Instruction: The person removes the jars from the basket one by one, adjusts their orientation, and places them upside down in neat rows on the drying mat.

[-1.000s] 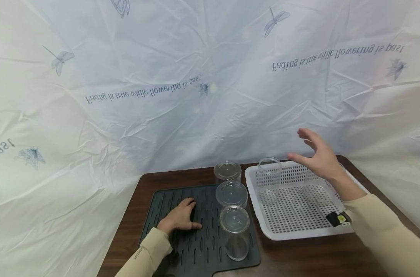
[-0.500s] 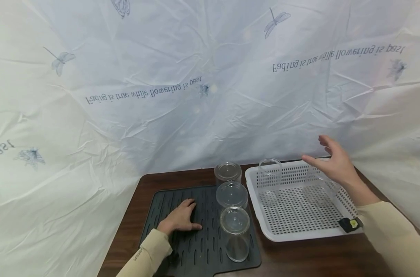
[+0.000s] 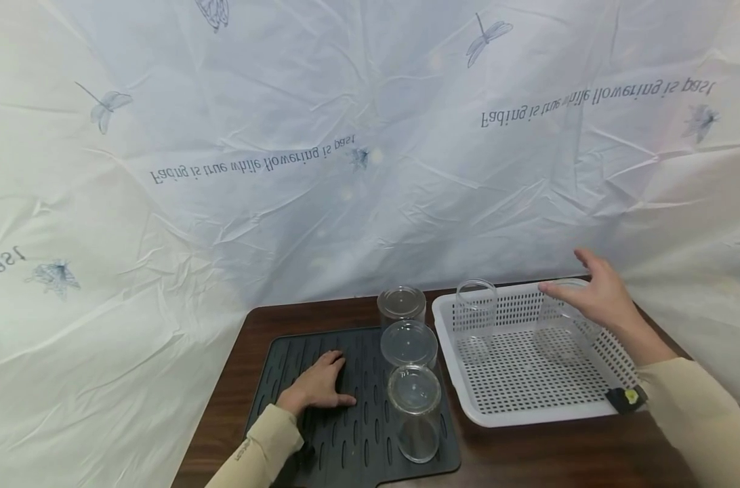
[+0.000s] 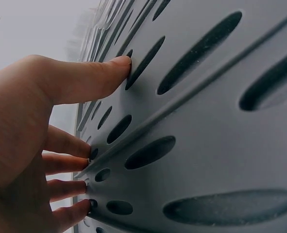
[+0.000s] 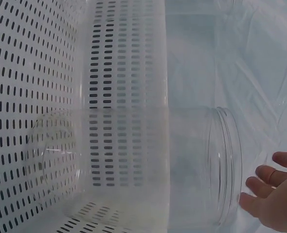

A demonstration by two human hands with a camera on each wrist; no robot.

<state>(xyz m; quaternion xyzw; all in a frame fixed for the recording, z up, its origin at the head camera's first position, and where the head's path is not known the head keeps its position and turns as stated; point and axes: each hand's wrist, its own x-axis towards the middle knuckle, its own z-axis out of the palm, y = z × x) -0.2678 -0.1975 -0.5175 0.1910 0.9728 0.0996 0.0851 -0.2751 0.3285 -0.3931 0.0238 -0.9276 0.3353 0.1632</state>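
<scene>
My left hand [image 3: 318,386] rests on the dark grey ridged drying mat [image 3: 360,447], thumb and fingers spread, fingertips touching its surface in the left wrist view. Over the far right of a white perforated basket [image 3: 528,418], my right hand [image 3: 602,291] hovers with its thumb apart from its fingers. Just below it stands a clear jar [image 3: 559,332] inside the basket. In the right wrist view the jar's ringed rim [image 5: 229,165] lies close beside the fingers; I cannot tell whether they touch. Nothing is held by either hand.
Another clear jar [image 3: 476,318] stands in the basket's back left. Along the mat's right side three clear containers form a row: a near one [image 3: 415,413], a middle one [image 3: 408,343] and a far one [image 3: 401,303]. A printed white sheet [image 3: 370,224] hangs behind the brown table [image 3: 504,461].
My right hand has moved to the right and lower, from the middle of the basket's back to above the right jar. The left hand has stayed in place.
</scene>
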